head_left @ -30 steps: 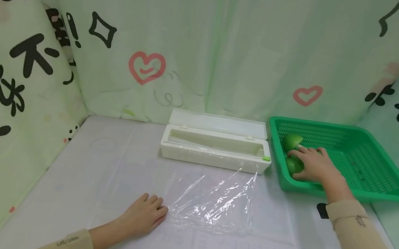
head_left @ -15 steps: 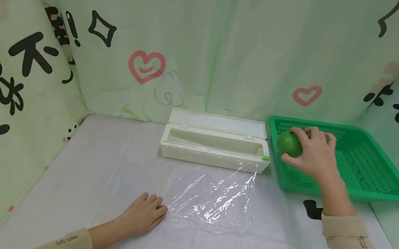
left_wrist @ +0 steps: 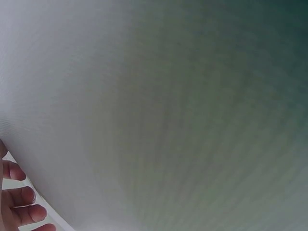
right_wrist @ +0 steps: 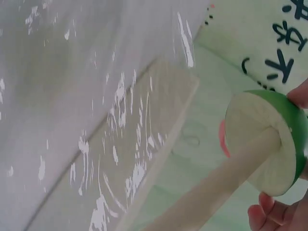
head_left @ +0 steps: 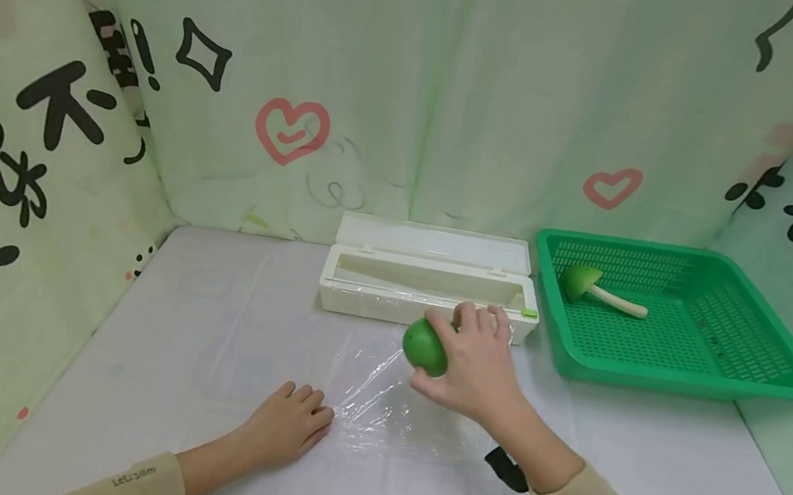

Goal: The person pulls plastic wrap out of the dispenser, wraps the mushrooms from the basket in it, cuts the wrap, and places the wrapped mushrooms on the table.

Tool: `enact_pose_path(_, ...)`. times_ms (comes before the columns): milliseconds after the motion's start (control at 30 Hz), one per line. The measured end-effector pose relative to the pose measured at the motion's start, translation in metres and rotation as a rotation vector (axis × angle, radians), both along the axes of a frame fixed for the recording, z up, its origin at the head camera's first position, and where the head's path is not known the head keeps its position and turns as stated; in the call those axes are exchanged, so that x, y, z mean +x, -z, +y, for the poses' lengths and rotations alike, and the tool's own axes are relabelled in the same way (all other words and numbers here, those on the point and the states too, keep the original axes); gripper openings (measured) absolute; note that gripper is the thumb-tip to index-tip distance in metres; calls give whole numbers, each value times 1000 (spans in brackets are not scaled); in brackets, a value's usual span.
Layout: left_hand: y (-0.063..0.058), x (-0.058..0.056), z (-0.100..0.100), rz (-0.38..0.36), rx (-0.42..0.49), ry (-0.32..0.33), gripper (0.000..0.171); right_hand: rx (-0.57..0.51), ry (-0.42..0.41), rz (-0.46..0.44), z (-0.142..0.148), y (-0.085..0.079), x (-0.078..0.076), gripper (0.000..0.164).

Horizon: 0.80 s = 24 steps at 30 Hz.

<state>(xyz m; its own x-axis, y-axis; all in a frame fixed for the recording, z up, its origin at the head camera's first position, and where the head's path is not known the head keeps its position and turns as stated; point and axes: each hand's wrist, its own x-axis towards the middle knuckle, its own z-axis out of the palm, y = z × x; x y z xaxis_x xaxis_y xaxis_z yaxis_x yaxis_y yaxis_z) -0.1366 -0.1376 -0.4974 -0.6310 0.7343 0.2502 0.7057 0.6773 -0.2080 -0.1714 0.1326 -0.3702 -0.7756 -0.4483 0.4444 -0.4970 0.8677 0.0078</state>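
Observation:
In the head view my right hand (head_left: 474, 366) grips a toy mushroom by its round green cap (head_left: 425, 347), above a sheet of clear plastic wrap (head_left: 367, 411). The right wrist view shows the mushroom's pale underside and its thick cream stem (right_wrist: 216, 185), with fingertips on the cap's edge. My left hand (head_left: 286, 425) rests on the white table at the wrap's left edge, its fingers loosely bent. In the left wrist view only some fingertips (left_wrist: 29, 197) show at the lower left. The wrap runs out from a white dispenser box (head_left: 366, 304) with its lid raised.
A green plastic basket (head_left: 694, 383) stands at the back right. Another green-capped toy mushroom (head_left: 615, 300) lies inside it. A green slider (head_left: 529, 313) sits at the box's right end. Pale green printed curtains (head_left: 505, 111) enclose the table on the back and sides.
My right hand has taken one mushroom out of the basket and carried it left and nearer, over the plastic wrap. The left hand has stayed where it was.

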Motion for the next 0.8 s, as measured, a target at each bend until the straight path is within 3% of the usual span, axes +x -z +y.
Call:
enact_pose_path(300,1,-2,0,31,18,30,14,83,-33,-74,-47,36,15,62)
enact_pose_path(567,0,-1,-1,31,-7,29,15,154,-25,-148,-69,53,21,61)
enact_pose_path(800,2,-2,-2,74,13,50,16,203,-16,-169,-77,68,20,60)
